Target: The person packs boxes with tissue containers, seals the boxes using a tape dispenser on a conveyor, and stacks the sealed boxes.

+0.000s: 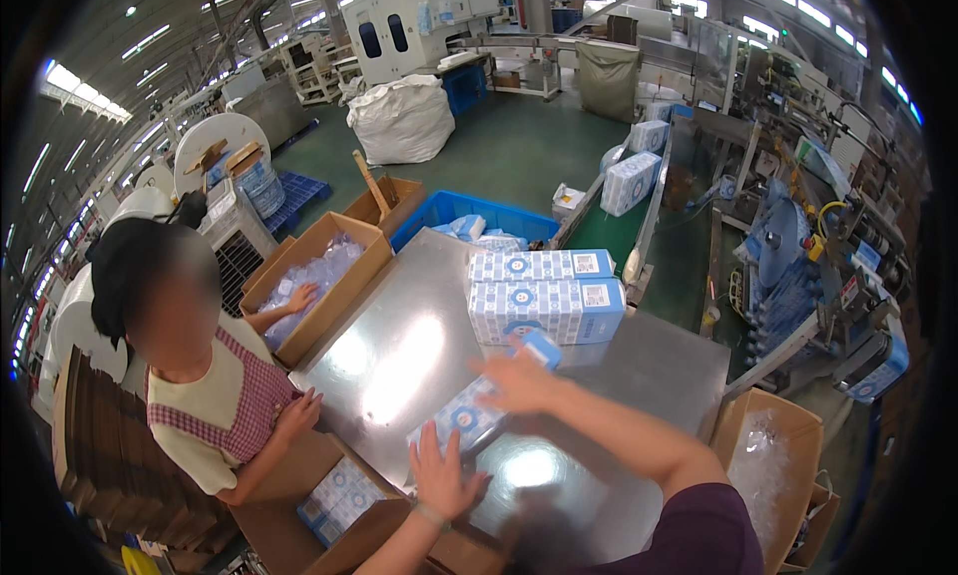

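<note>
A long blue-and-white patterned pack (pixel 469 410) lies tilted on the steel table (pixel 649 376). My left hand (pixel 442 475) rests flat with spread fingers at the pack's near end. My right hand (pixel 514 381) is blurred, palm down on the pack's far part. Two similar packs (pixel 544 298) are stacked just beyond. Neither hand closes around anything.
A co-worker at the left reaches one hand into a cardboard box of clear bags (pixel 319 276); the other hand rests on the table edge. An open box holding a blue-white pack (pixel 339 495) sits near left. Another box with clear bags (pixel 768 465) stands right. A blue crate (pixel 479 216) and conveyor (pixel 624 226) lie beyond.
</note>
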### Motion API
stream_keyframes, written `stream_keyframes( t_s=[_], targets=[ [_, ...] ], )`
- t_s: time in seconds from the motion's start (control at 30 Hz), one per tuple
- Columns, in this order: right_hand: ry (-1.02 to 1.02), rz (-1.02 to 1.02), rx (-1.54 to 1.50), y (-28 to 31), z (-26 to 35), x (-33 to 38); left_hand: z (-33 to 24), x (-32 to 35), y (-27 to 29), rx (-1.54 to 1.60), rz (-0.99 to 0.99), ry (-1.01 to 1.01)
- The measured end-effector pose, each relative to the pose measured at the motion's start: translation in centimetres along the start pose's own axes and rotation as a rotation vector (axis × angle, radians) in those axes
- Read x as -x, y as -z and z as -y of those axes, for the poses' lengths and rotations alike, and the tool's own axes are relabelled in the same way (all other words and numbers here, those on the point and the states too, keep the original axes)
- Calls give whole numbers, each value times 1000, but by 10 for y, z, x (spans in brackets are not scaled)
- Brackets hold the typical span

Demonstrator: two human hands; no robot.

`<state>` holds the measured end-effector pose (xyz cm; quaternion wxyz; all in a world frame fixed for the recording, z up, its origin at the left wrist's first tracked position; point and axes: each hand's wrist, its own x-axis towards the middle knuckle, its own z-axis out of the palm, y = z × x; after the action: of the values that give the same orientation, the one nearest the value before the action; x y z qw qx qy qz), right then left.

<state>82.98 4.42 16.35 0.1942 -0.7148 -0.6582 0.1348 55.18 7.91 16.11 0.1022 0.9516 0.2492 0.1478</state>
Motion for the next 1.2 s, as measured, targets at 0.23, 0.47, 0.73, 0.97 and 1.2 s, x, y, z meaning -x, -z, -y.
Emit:
stream_keyframes(
  t_s=[0.23, 0.47, 0.73, 0.97, 1.2],
  targets=[
    [-617, -154, 460, 47, -210, 26, 10, -80, -62, -65, 205, 228],
    [-615, 101, 217, 21, -136, 80, 24, -13, -9, -264, -1, -369],
    [-896, 41, 284, -20, 7, 204, 55, 155, 149, 251, -448, -61],
    [-782, -407, -1625, -65, 12, 208, 80, 346, 129, 316, -120, 242],
    [-662, -216, -1930, -77, 244, 160, 91, 386, 17, 111, 526, 198]
  ],
)
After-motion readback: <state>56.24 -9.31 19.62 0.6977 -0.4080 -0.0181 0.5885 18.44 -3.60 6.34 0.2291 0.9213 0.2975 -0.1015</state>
